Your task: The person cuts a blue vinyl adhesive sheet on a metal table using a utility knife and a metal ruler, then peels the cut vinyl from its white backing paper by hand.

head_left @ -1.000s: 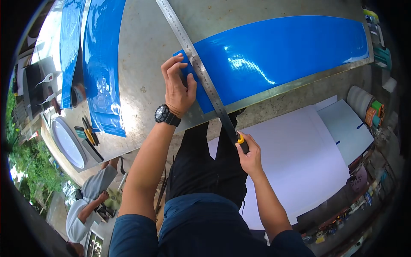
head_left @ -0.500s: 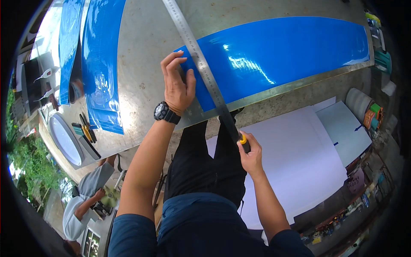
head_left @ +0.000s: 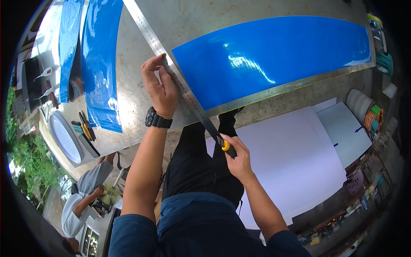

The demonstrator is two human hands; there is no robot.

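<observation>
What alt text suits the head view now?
A person's left hand touches a ruler beside a blue sheet on a table, while the right hand holds a yellow-and-black tool at the ruler's near end.

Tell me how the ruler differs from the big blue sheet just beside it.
The ruler is silvery; the blue sheet is blue. The ruler is long and narrow, while the sheet is broad with a curved far edge. The ruler carries fine markings; the sheet shows none. Both look shiny.
</observation>
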